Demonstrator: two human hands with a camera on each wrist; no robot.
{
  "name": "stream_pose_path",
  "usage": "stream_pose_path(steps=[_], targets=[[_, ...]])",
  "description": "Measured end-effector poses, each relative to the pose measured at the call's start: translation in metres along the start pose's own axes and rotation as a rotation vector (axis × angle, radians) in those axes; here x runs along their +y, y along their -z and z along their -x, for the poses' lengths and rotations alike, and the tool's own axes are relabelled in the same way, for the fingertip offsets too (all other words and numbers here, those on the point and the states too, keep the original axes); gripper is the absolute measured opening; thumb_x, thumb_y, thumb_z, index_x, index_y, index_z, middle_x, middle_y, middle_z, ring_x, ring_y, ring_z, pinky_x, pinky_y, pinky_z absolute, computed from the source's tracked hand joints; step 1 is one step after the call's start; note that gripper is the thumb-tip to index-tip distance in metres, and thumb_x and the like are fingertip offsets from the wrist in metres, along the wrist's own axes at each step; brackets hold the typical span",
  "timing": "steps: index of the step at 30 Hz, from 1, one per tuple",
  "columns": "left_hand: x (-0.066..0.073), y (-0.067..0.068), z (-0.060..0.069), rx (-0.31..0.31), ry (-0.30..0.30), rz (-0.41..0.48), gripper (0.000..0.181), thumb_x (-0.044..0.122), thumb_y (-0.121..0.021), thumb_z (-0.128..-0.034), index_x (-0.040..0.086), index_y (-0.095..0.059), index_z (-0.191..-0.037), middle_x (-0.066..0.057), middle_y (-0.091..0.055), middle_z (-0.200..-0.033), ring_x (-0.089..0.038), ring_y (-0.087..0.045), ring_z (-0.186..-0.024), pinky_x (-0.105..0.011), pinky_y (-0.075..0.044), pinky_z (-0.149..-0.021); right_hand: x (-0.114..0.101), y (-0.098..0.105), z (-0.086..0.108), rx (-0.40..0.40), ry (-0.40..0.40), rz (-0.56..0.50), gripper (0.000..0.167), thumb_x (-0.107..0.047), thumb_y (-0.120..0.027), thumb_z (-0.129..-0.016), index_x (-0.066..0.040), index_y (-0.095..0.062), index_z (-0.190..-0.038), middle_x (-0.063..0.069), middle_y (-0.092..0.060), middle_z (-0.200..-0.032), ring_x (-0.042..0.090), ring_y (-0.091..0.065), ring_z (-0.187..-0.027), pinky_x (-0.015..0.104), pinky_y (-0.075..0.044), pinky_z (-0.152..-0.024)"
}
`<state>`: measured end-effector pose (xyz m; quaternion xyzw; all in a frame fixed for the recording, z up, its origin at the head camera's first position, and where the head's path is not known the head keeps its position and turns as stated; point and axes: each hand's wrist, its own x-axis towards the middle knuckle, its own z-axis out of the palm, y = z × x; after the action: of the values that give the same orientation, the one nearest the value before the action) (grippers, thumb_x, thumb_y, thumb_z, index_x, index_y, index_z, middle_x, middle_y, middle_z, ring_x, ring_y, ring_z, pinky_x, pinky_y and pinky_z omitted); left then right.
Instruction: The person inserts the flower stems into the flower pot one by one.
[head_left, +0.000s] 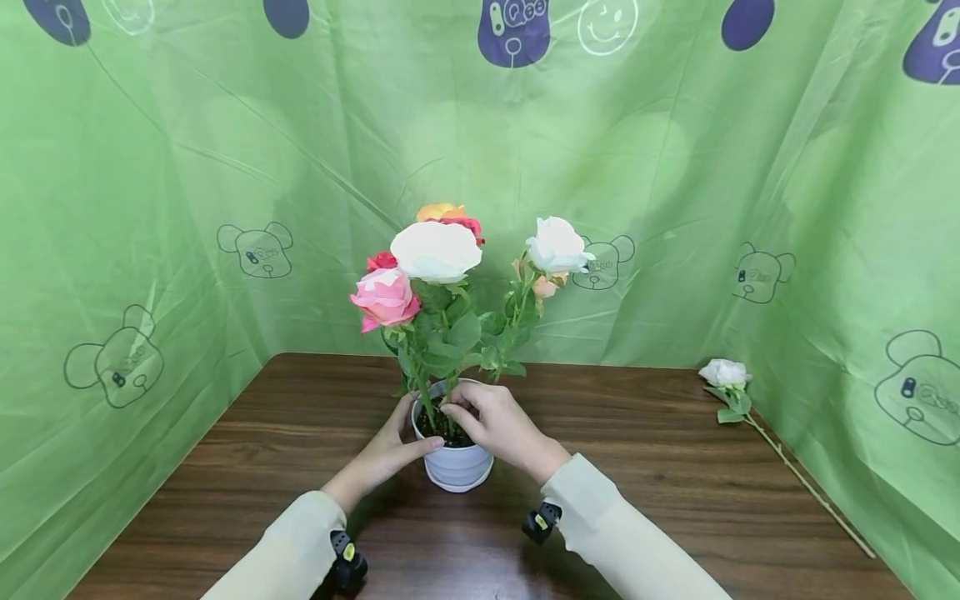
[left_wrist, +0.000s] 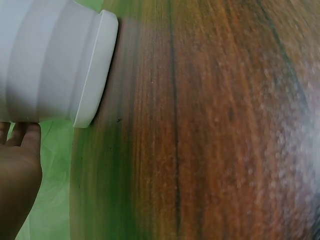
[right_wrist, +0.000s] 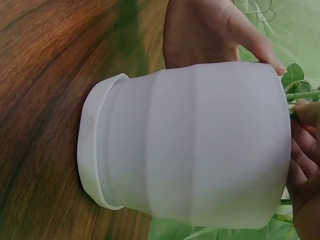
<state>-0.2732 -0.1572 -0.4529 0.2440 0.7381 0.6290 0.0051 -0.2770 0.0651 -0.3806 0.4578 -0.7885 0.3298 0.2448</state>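
Note:
A ribbed white flower pot (head_left: pixel 457 467) on a saucer stands upright on the table, with dark soil inside. My left hand (head_left: pixel 384 454) holds the pot's left side, its thumb at the front rim. Over the right rim, my right hand (head_left: pixel 504 423) pinches a green stem low down, near the soil; the right wrist view shows the fingertips on it. Out of the pot rise a pink rose (head_left: pixel 385 297), a large white rose (head_left: pixel 437 252), another white rose (head_left: pixel 558 246), an orange rose (head_left: pixel 438 211) and partly hidden red and peach blooms.
One white rose (head_left: pixel 724 372) with a long stem lies along the right edge of the brown wooden table (head_left: pixel 637 433). Green printed cloth (head_left: pixel 330 150) hangs behind the table and on both sides.

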Motion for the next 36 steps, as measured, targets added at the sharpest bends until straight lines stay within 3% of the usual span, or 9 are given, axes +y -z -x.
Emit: stream_pose_path(steps=[7, 15, 20, 26, 32, 36], targets=[[0.0, 0.0, 0.001, 0.003, 0.009, 0.0, 0.081, 0.018, -0.074, -0.091, 0.013, -0.025, -0.156, -0.014, -0.037, -0.155, -0.028, -0.034, -0.141, -0.041, -0.031, -0.111, -0.001, 0.0, -0.001, -0.009, -0.063, -0.02, 0.007, -0.016, -0.072, -0.094, -0.011, -0.068, -0.09, -0.007, -0.065, -0.08, 0.004, -0.058, -0.072, 0.021, -0.049, -0.066], [0.003, -0.002, 0.001, -0.007, -0.011, 0.024, 0.081, 0.017, -0.074, -0.091, 0.011, -0.025, -0.155, -0.015, -0.038, -0.154, -0.029, -0.036, -0.14, -0.052, -0.028, -0.112, -0.002, 0.0, 0.002, -0.013, -0.194, -0.097, 0.008, -0.018, -0.072, -0.095, -0.01, -0.072, -0.097, -0.005, -0.071, -0.087, 0.004, -0.063, -0.078, 0.022, -0.053, -0.069], [0.002, -0.001, 0.001, -0.011, 0.0, 0.025, 0.082, 0.018, -0.074, -0.0911, 0.012, -0.024, -0.156, -0.017, -0.036, -0.155, -0.031, -0.036, -0.139, -0.052, -0.029, -0.111, -0.003, 0.001, 0.005, 0.002, -0.255, -0.149, 0.016, -0.018, -0.075, -0.092, -0.007, -0.072, -0.103, -0.002, -0.073, -0.091, 0.006, -0.066, -0.081, 0.023, -0.055, -0.071], [0.003, -0.001, 0.0, -0.014, -0.008, 0.03, 0.082, 0.017, -0.073, -0.0913, 0.012, -0.023, -0.157, -0.017, -0.034, -0.156, -0.033, -0.037, -0.139, -0.045, -0.033, -0.11, -0.002, 0.004, 0.008, 0.006, -0.26, -0.192, 0.022, -0.02, -0.076, -0.092, -0.006, -0.069, -0.109, -0.001, -0.073, -0.095, 0.009, -0.068, -0.086, 0.026, -0.056, -0.073], [0.002, -0.001, 0.0, -0.006, 0.004, 0.02, 0.085, 0.017, -0.074, -0.0911, 0.01, -0.021, -0.157, -0.017, -0.032, -0.158, -0.032, -0.033, -0.142, -0.049, -0.027, -0.113, -0.001, 0.009, 0.01, -0.007, -0.264, -0.202, 0.027, -0.021, -0.075, -0.093, -0.005, -0.068, -0.113, -0.001, -0.073, -0.096, 0.009, -0.068, -0.087, 0.029, -0.057, -0.074], [0.003, -0.001, 0.0, 0.002, 0.015, 0.01, 0.087, 0.018, -0.074, -0.0906, 0.008, -0.02, -0.157, -0.017, -0.034, -0.157, -0.031, -0.034, -0.142, -0.046, -0.027, -0.113, 0.0, 0.013, 0.01, -0.015, -0.275, -0.207, 0.029, -0.021, -0.075, -0.093, -0.003, -0.067, -0.114, -0.002, -0.073, -0.096, 0.009, -0.068, -0.086, 0.028, -0.056, -0.074]])
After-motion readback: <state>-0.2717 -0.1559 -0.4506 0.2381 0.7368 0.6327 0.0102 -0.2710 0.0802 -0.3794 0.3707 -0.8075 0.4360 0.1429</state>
